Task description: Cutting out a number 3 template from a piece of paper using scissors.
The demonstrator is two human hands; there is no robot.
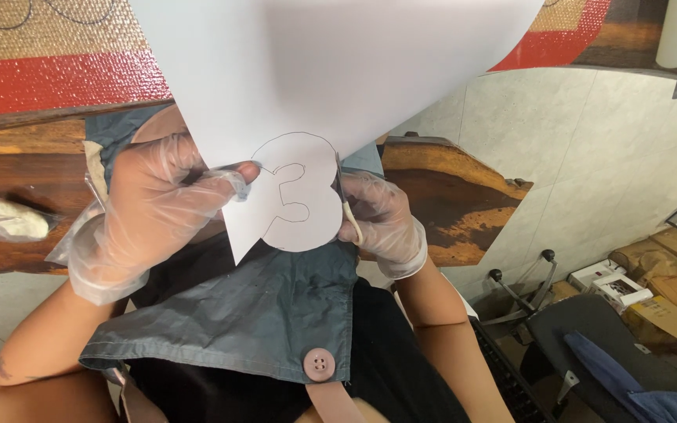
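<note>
Right of pencilled outline (pixel 298 192): scissors (pixel 346 205), right hand (pixel 378 223) grip closed on them; left hand (pixel 158 200) pinches paper sheet (pixel 338 70) opposite edge.

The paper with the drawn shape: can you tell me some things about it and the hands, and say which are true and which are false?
1. Both hands wear clear gloves. True.
2. The left hand pinches the white paper. True.
3. The right hand holds a crayon. False: it holds scissors at the paper's edge.
4. The paper lies flat on the table. False: it is held up in the air.
5. The outline is pencil-drawn. True.
</note>
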